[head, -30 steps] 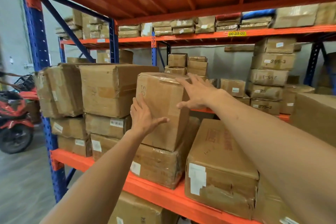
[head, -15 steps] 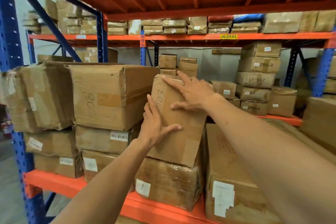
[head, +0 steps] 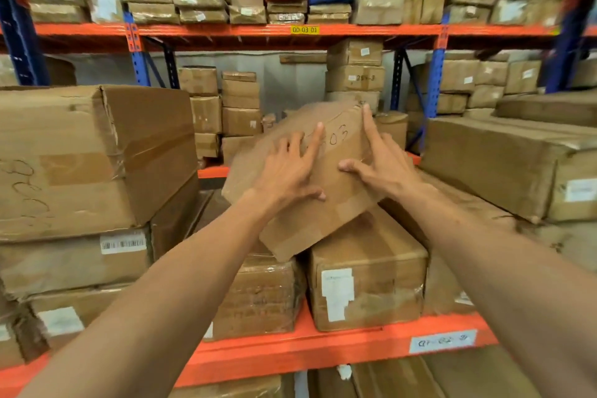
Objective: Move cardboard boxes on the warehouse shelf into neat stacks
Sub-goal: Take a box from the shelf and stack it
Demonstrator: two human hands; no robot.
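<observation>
A brown cardboard box marked "03" [head: 336,203] lies tilted in the middle of the orange shelf [head: 323,349]. It rests across two taped boxes, one at lower right [head: 368,271] and one at lower left [head: 258,297]. My left hand [head: 287,171] presses flat on its near face with the fingers spread. Beside it, my right hand [head: 384,165] lies flat on the same face, its index finger reaching the box's top corner. Neither hand wraps around an edge.
A stack topped by a large box [head: 97,155] stands close on the left. A long flat box [head: 500,165] sits on others at the right. Behind is another rack with several small box stacks [head: 355,77]. A blue upright [head: 433,84] stands behind at the right.
The marked box has tipped from upright to a slanted lie, its top swung right. Both hands shifted onto its near face; my view moved right and closer.
</observation>
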